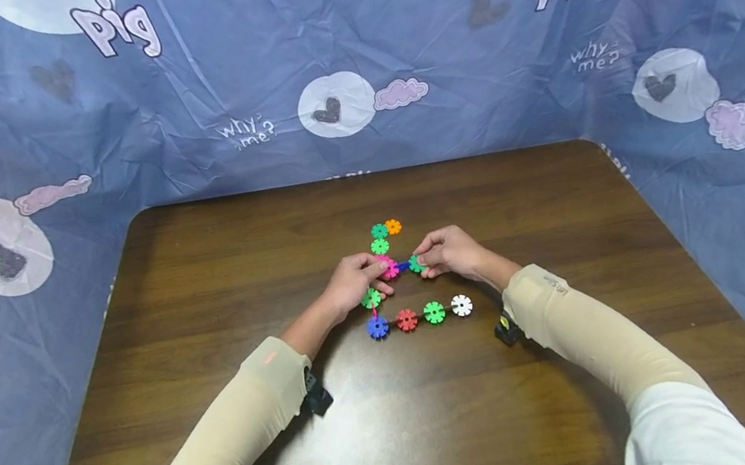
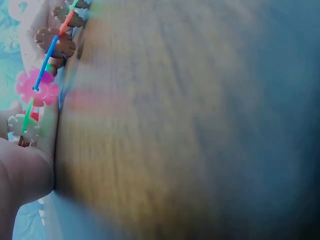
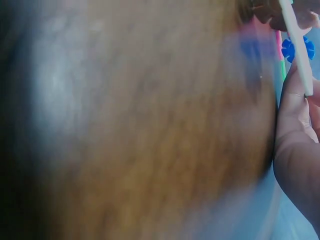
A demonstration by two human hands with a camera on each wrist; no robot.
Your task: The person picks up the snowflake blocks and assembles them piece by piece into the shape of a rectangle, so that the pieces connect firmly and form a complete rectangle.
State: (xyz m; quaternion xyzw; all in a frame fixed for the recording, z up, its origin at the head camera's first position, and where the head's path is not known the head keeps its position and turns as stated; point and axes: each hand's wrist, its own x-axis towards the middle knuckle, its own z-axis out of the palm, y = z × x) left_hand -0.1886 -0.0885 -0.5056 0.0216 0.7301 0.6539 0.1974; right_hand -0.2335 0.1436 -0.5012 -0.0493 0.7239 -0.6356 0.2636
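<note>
Notched plastic snowflake discs are linked in a branching chain on the table. My left hand (image 1: pixel 351 285) pinches a pink disc (image 1: pixel 387 266) midway up the chain. With thumb and fingers, my right hand (image 1: pixel 450 252) holds a teal-green disc (image 1: pixel 414 264). Between the hands a blue disc (image 1: pixel 403 266) stands edge-on. Below the left fingers are a green disc (image 1: pixel 371 298) and an edge-on red disc (image 1: pixel 375 313). A light green disc (image 1: pixel 380 246) lies above the pink one. In the left wrist view, part of the chain runs past the left hand (image 2: pixel 25 170).
The chain's lower row has a blue disc (image 1: pixel 377 327), red disc (image 1: pixel 407 320), green disc (image 1: pixel 434 312) and white disc (image 1: pixel 461 305). A teal disc (image 1: pixel 379 230) and orange disc (image 1: pixel 393 226) end the top. Blue cloth (image 1: pixel 461 43) surrounds the wooden table (image 1: pixel 222 259).
</note>
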